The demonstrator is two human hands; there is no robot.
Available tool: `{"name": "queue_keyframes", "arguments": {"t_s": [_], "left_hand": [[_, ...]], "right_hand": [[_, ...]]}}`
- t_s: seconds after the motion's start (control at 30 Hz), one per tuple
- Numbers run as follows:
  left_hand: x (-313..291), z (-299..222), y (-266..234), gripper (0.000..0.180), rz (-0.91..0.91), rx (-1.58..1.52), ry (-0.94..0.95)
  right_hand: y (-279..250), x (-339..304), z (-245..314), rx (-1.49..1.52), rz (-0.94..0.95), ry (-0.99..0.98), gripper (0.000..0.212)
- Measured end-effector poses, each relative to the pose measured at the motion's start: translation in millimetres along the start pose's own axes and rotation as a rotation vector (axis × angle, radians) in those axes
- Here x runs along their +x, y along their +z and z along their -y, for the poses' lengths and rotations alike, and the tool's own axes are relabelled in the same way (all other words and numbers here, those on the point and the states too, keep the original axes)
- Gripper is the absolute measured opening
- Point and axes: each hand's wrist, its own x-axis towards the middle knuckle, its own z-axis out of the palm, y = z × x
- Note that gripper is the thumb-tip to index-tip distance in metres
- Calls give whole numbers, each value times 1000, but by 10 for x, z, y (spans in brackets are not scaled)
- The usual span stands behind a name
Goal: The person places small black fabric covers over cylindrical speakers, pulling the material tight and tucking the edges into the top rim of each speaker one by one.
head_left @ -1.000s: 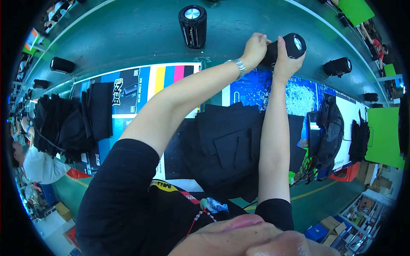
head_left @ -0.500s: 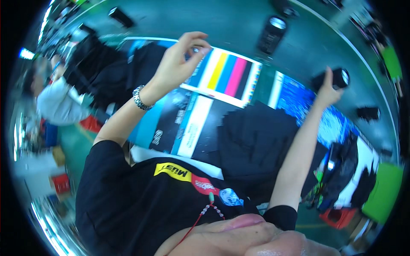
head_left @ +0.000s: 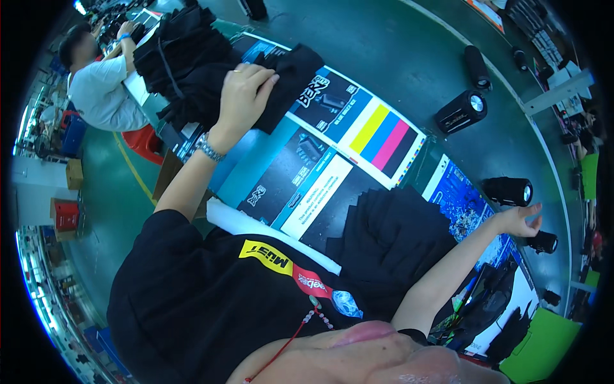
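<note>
My left hand (head_left: 246,96) is over the end of a black fabric piece (head_left: 297,67) at the edge of a heaped pile of black fabric (head_left: 182,57). Its fingers are curled and the thumb pressed in, apparently gripping the fabric. At the right, my right hand (head_left: 521,222) holds nothing, its fingers apart. Just beyond it lies a black cylindrical speaker (head_left: 505,191), with a smaller-looking one (head_left: 543,242) close by its fingertips. Another black speaker (head_left: 462,112) lies on the green tabletop farther back. A stack of black fabric pieces (head_left: 396,233) rests in front of me.
Printed sheets with colour bars (head_left: 380,144) cover the table's middle, and a blue printed sheet (head_left: 457,201) lies right. More speakers (head_left: 476,67) stand farther off. A white foam strip (head_left: 268,237) runs along the near edge. At the left, a person (head_left: 102,83) sits on a red stool (head_left: 144,142).
My right hand has let go of the speaker, which lies just beyond it. Black fabric has come rightward with my left hand onto the printed sheet. The view has turned.
</note>
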Motion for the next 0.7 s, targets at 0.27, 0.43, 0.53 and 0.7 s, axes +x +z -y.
{"name": "queue_keyframes", "arguments": {"t_s": [0.27, 0.43, 0.53, 0.7], "left_hand": [[701, -1201, -25, 16, 182, -1565, -510], [919, -1866, 330, 17, 425, -1792, -350], [872, -2002, 543, 17, 396, -1566, -303], [922, -2079, 685, 17, 368, -1950, -508]], "right_hand": [[83, -218, 1243, 581, 517, 127, 22], [109, -1048, 1700, 987, 1244, 844, 31], [21, -1068, 1783, 1042, 1308, 882, 31], [28, -1011, 1650, 931, 1278, 803, 25]]}}
